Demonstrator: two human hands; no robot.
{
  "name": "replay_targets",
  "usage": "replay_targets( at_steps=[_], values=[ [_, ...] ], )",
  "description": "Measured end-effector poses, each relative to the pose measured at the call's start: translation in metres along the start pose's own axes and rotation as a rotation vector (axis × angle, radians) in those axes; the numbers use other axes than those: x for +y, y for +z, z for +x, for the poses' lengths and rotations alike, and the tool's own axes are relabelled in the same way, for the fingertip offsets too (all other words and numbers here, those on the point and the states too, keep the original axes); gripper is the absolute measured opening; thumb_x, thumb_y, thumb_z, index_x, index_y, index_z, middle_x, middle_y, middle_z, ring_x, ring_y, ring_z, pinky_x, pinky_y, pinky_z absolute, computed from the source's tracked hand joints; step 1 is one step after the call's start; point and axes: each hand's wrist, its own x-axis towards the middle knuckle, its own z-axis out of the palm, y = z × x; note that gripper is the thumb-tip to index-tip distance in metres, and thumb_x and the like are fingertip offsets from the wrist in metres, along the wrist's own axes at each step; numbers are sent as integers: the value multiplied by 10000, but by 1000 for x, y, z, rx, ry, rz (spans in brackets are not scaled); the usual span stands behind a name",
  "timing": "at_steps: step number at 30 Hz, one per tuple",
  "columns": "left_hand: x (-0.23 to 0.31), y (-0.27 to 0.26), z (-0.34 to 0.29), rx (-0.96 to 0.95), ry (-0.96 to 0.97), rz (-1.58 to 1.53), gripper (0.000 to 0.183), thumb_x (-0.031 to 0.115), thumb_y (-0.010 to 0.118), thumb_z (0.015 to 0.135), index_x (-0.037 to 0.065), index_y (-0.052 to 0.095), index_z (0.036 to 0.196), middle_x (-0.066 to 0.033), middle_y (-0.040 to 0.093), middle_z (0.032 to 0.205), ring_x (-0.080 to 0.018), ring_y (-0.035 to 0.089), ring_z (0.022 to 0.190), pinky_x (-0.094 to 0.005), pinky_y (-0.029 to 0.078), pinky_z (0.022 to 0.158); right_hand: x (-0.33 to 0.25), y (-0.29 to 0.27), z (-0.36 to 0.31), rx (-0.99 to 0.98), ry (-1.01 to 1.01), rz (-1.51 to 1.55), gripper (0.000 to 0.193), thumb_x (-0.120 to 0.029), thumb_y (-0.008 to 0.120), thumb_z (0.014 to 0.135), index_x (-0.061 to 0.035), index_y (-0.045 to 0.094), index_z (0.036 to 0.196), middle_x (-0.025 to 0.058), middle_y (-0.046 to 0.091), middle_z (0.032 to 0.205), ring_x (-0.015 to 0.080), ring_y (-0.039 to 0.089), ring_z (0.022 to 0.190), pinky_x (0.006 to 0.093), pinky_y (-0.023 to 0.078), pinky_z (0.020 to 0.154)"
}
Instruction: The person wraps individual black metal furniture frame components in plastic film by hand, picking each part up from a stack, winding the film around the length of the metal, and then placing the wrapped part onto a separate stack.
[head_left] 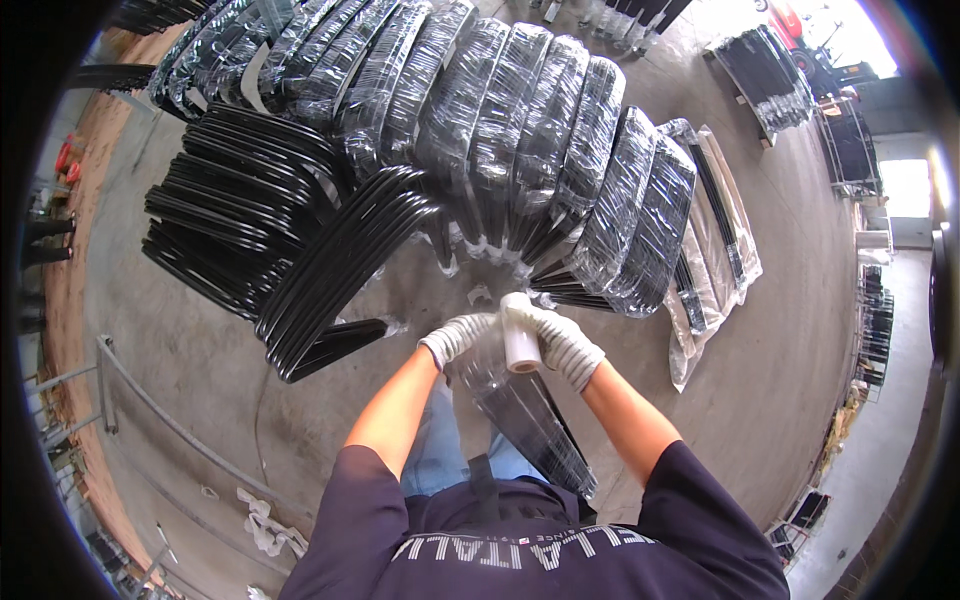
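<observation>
My right hand, in a pale ribbed work glove, is closed around a roll of clear stretch film in front of me. The roll stands tilted, with its cardboard core end toward me. My left hand, gloved alike, is just left of the roll. Its fingers are blurred and partly hidden, so I cannot make out their grip. Below both hands, a bundle of black metal pieces partly covered in film slants down beside my legs toward the lower right.
Film-wrapped black bundles stand in a row ahead. Bare black bent tubes are stacked at the left. Clear plastic sheeting lies under wrapped pieces at the right. A grey metal rail and crumpled plastic are at the lower left.
</observation>
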Motion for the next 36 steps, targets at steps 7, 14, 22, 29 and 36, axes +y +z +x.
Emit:
replay_targets(
  at_steps=[7, 14, 22, 29, 36],
  values=[
    [-53, -39, 34, -313, -85, -389, 351, 277, 462, 929, -7, 552, 1115, -26, 621, 978, -82, 538, 885, -228, 438, 823, -19, -18, 13, -104, 87, -368, 490, -347, 771, 642, -3, 586, 937, 96, 620, 756, 171, 598, 589, 277, 492, 547],
    [-54, -37, 5, -35, 220, 472, 377, 339, 402, 927, 41, 584, 1070, -86, 618, 1009, -183, 553, 932, -280, 398, 875, 72, -51, 14, -211, 421, 19, 357, -277, 699, 747, -65, 580, 1009, 32, 632, 838, 140, 590, 657, 263, 493, 619],
    [-69, 20, -105, 295, 6, -906, 383, 384, 395, 919, 45, 573, 942, -87, 604, 799, -198, 570, 737, -307, 473, 683, 194, -73, 54, -28, 1197, 1525, 208, -132, 574, 817, -2, 586, 979, 97, 607, 884, 198, 558, 823, 303, 494, 740],
    [-137, -5, -76, 266, 249, -375, 288, 293, 445, 907, 42, 581, 933, -70, 601, 822, -166, 567, 690, -269, 491, 621, 200, -60, 52, 138, 1257, 1493, 248, -212, 512, 863, -24, 577, 1013, 86, 605, 947, 176, 556, 855, 274, 463, 769],
    [-92, 4, -89, 163, -233, -1140, 477, 487, 434, 873, 38, 582, 936, -127, 632, 745, -219, 618, 657, -333, 518, 628, 123, -28, 43, 265, 734, 243, 387, -347, 488, 867, -33, 537, 1087, 97, 596, 974, 173, 553, 890, 273, 438, 796]
  ],
)
